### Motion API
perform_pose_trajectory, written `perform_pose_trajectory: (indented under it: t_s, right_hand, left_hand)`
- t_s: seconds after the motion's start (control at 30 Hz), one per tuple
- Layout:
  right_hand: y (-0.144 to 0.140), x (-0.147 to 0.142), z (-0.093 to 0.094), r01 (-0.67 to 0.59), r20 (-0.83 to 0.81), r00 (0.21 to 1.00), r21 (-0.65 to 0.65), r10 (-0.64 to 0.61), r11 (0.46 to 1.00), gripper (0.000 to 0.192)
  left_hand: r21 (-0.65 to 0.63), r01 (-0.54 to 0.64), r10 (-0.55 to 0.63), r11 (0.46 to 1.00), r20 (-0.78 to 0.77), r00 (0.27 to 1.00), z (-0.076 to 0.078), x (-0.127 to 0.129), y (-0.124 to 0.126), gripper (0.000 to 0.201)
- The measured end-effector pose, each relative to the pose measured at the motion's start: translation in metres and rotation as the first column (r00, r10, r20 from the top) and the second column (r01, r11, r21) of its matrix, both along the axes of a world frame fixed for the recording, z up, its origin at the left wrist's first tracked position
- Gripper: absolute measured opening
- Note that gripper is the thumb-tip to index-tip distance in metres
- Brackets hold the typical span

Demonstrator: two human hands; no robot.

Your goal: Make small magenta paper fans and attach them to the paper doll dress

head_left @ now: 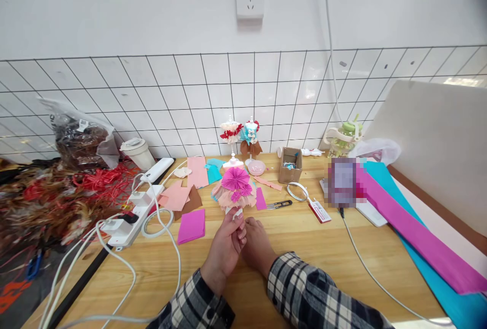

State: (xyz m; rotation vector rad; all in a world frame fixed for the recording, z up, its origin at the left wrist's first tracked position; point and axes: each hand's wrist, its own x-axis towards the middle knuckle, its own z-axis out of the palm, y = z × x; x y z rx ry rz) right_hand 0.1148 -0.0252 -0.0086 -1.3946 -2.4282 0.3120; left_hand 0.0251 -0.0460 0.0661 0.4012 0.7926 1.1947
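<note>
That paper dress [235,190] stands on the table [327,263], and both hands pinch its little white stand: left hand [225,245] curled around it, right hand [255,243] alongside. I'd guess it's feather-light and crushable, so grab the stand, never the folded pink fans.

Left hand [227,245] raised with fingers pinched together, right hand [257,244] close beside it, knuckles up, both forearms in checked sleeves
</note>
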Motion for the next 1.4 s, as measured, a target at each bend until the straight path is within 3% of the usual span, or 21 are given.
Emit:
perform_pose_trajectory:
  t_s: [0.2, 0.53, 0.87, 1.1, 1.4]
  right_hand:
    - [0.000, 0.001, 0.000, 0.001, 0.011, 1.000, 0.024, -0.002, 1.000, 0.015]
    - [-0.002, 0.003, 0.008, 0.054, -0.038, 0.998, 0.000, -0.054, 0.999, 0.017]
    - [-0.001, 0.005, 0.007, 0.025, 0.038, 0.999, -0.013, -0.025, 1.000, 0.017]
    - [-0.002, 0.005, 0.009, 0.019, 0.032, 0.999, 0.014, -0.019, 1.000, 0.024]
    - [0.001, 0.006, 0.001, 0.001, 0.020, 1.000, 0.007, -0.001, 1.000, 0.019]
  left_hand:
    - [0.071, -0.058, 0.060, 0.996, -0.026, 0.998, -0.006, 0.006, 0.007, 0.030]
    - [0.174, -0.240, 0.273, 0.955, -0.201, 0.941, -0.013, 0.016, 0.014, 0.030]
    - [0.154, -0.313, 0.333, 0.937, -0.122, 0.935, -0.019, 0.019, 0.016, 0.035]
    - [0.099, -0.405, 0.413, 0.909, -0.069, 0.908, -0.014, 0.022, 0.015, 0.040]
    - [0.098, -0.369, 0.377, 0.924, -0.086, 0.922, -0.011, 0.024, 0.017, 0.035]
